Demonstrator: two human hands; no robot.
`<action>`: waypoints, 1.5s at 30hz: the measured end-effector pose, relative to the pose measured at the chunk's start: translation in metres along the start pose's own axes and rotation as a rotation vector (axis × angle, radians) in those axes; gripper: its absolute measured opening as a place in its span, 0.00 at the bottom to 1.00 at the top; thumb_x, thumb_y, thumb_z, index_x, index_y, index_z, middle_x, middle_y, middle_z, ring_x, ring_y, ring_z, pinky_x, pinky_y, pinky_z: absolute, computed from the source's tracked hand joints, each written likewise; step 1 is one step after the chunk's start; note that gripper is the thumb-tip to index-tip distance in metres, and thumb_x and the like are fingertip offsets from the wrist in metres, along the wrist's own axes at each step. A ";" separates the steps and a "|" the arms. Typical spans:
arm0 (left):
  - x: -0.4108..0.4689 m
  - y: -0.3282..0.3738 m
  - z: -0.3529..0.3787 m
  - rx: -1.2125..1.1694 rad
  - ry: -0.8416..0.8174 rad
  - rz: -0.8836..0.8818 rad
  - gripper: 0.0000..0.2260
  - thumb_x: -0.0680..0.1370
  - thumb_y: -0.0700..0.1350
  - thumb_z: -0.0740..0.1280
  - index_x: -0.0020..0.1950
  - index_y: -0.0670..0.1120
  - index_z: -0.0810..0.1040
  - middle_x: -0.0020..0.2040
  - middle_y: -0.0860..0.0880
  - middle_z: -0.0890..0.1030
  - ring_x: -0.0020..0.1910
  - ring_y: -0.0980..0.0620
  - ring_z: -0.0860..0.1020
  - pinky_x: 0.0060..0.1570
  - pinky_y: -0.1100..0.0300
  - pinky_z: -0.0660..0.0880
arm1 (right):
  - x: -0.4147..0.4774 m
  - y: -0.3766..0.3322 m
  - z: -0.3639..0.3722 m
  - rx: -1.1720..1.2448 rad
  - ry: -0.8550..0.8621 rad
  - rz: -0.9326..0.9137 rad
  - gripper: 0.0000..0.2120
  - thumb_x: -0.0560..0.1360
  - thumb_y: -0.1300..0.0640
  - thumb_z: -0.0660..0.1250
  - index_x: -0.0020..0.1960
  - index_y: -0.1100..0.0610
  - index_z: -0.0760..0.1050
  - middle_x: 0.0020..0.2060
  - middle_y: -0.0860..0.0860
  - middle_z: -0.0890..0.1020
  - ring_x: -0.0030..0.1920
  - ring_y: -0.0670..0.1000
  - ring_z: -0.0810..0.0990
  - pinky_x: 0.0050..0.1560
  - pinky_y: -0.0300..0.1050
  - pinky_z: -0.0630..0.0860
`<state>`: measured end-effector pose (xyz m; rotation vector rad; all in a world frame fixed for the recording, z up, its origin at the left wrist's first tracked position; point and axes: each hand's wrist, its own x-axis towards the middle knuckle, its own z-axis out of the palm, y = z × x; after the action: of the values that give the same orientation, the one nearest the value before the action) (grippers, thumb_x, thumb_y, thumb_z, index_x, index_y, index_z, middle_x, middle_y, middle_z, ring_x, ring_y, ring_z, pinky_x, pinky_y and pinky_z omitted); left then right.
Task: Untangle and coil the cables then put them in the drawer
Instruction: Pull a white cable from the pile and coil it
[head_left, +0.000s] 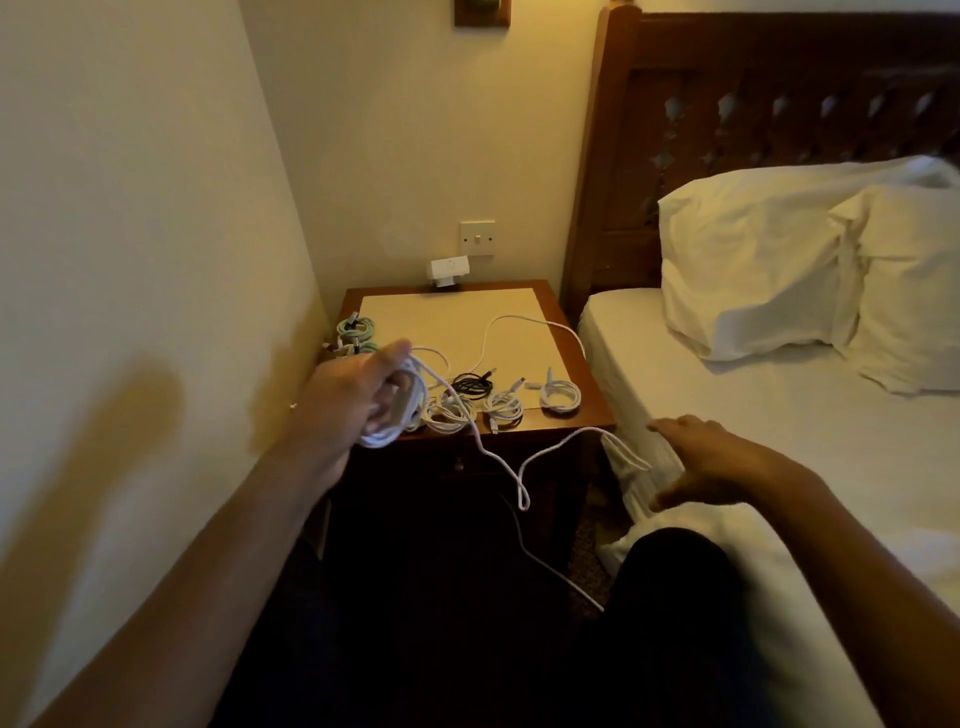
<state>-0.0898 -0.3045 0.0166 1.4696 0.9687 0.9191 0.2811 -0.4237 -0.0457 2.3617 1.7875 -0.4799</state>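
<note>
Bed (779, 415) on rt w/ white sheet, two white pillows (753, 270) against dark wood headboard (727, 78). Wall switch (477, 239) above surface (447, 317); white plug adapter (449, 271) just below switch.

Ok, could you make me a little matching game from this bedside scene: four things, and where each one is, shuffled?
Things:
1. black cable
2. green cable
3. white adapter
4. long white cable

Places:
A. looped in the left hand
B. at the back of the nightstand, by the wall
C. coiled at the nightstand's left edge
D. coiled near the nightstand's front, among white coils

Pairs: 1-D, 2-C, 3-B, 4-A.
</note>
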 end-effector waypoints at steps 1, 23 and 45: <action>-0.005 0.003 0.015 0.038 -0.077 0.010 0.20 0.81 0.56 0.66 0.36 0.43 0.77 0.26 0.51 0.75 0.21 0.54 0.67 0.32 0.60 0.68 | -0.007 -0.027 -0.010 0.059 0.048 -0.077 0.50 0.69 0.38 0.78 0.81 0.47 0.55 0.78 0.52 0.63 0.75 0.56 0.63 0.74 0.55 0.67; -0.001 -0.025 0.048 -0.372 -0.172 -0.007 0.25 0.86 0.57 0.52 0.62 0.38 0.77 0.43 0.41 0.80 0.42 0.45 0.78 0.52 0.49 0.73 | -0.068 -0.212 0.053 0.452 -0.157 -0.521 0.09 0.84 0.48 0.62 0.60 0.51 0.75 0.54 0.50 0.81 0.53 0.52 0.81 0.57 0.53 0.80; -0.022 -0.019 0.047 -0.364 -0.295 0.171 0.24 0.87 0.55 0.50 0.60 0.37 0.76 0.38 0.45 0.72 0.38 0.48 0.70 0.48 0.53 0.69 | -0.045 -0.203 0.072 0.916 0.130 -0.473 0.11 0.86 0.47 0.57 0.53 0.46 0.78 0.36 0.47 0.79 0.33 0.47 0.76 0.36 0.47 0.74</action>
<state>-0.0560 -0.3400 -0.0073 1.3391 0.4376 0.9132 0.0640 -0.4292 -0.0822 2.4336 2.5981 -1.5132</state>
